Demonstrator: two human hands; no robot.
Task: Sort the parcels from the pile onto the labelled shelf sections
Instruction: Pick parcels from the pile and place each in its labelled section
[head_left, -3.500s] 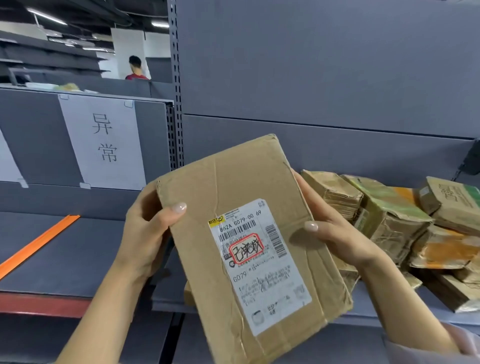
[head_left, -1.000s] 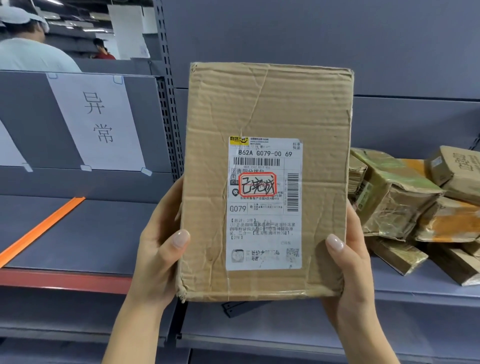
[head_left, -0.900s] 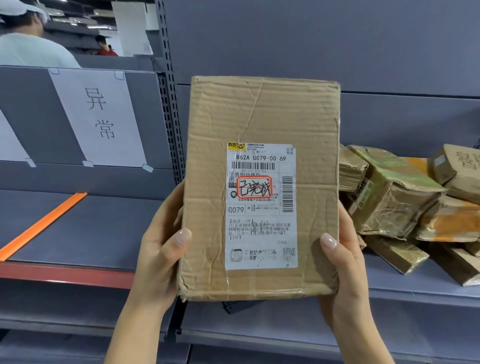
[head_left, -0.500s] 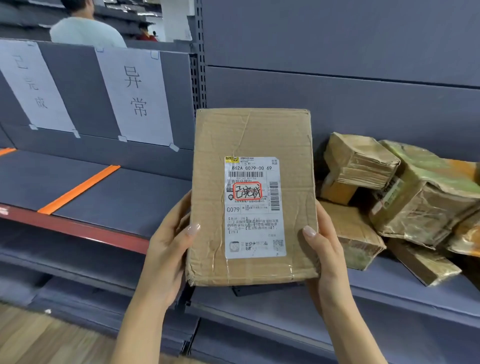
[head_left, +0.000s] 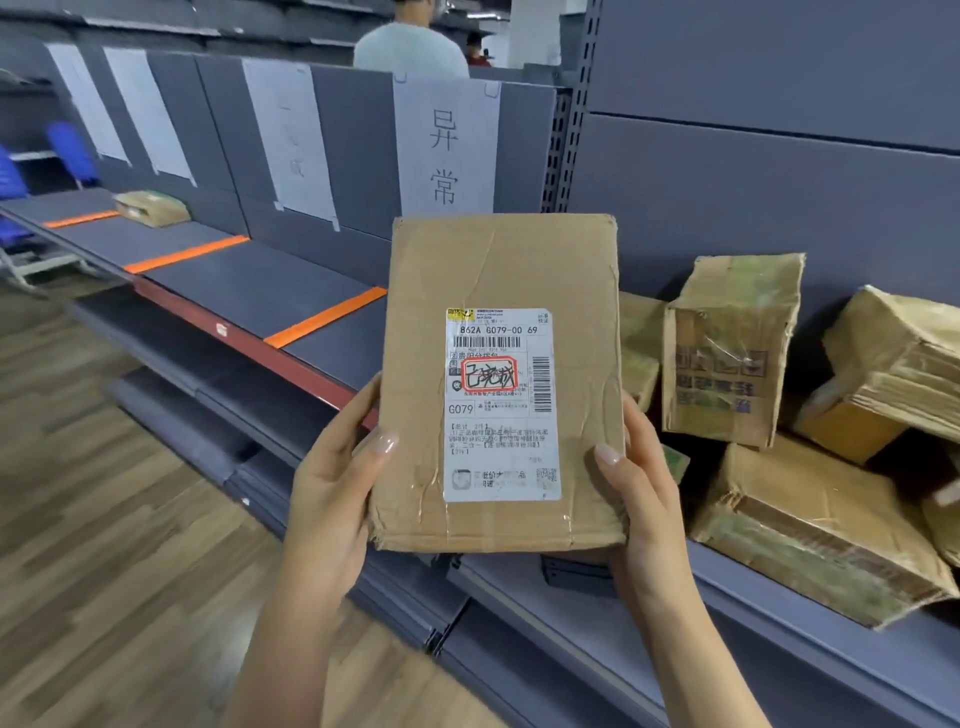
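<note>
Parcel (head_left: 498, 260) being held upright in both hands, in front of the grey shelf (head_left: 249, 296)
Left hand (head_left: 332, 493) is gripping its lower left edge and right hand (head_left: 644, 499) its lower right edge, thumbs (head_left: 376, 448) pressing on the labelled front, other fingers wrapping behind

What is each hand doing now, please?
Left hand: grips the left edge of the cardboard parcel.
Right hand: grips the right edge of the same parcel.
</note>
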